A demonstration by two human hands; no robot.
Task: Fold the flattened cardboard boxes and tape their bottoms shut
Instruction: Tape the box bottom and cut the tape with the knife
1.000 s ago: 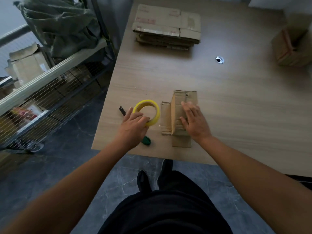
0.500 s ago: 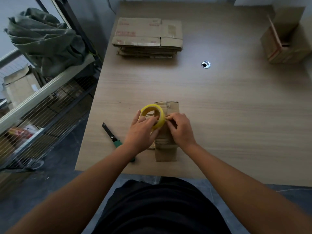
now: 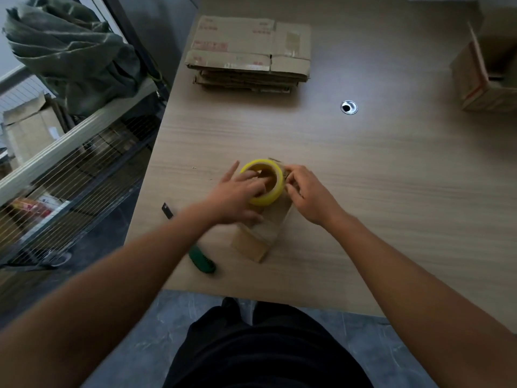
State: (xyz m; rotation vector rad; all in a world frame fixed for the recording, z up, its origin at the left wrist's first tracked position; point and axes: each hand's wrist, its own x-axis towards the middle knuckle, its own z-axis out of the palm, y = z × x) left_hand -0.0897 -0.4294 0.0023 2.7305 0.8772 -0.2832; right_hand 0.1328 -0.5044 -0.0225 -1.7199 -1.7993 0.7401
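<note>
My L grip (image 3: 240, 191) has fingers hooked thru the core of the yellow tape roll (image 3: 265, 198), holding it on top of the small box (image 3: 257, 239). R grip (image 3: 310, 194) pinches at the roll's right rim; too blurred to tell more. The small box sits near the surface (image 3: 377, 191) front edge, knife (image 3: 202, 260) just left of it. Stack of flat boxes (image 3: 249, 57) at far side, 1 open box (image 3: 475, 88) far right.

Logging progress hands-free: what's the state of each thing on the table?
yellow tape roll, held over the box
left hand, gripping the roll through its core
right hand, pinching at the roll's edge
small cardboard box, folded, under both hands
flattened box stack, unfolded
utility knife, lying unheld
</note>
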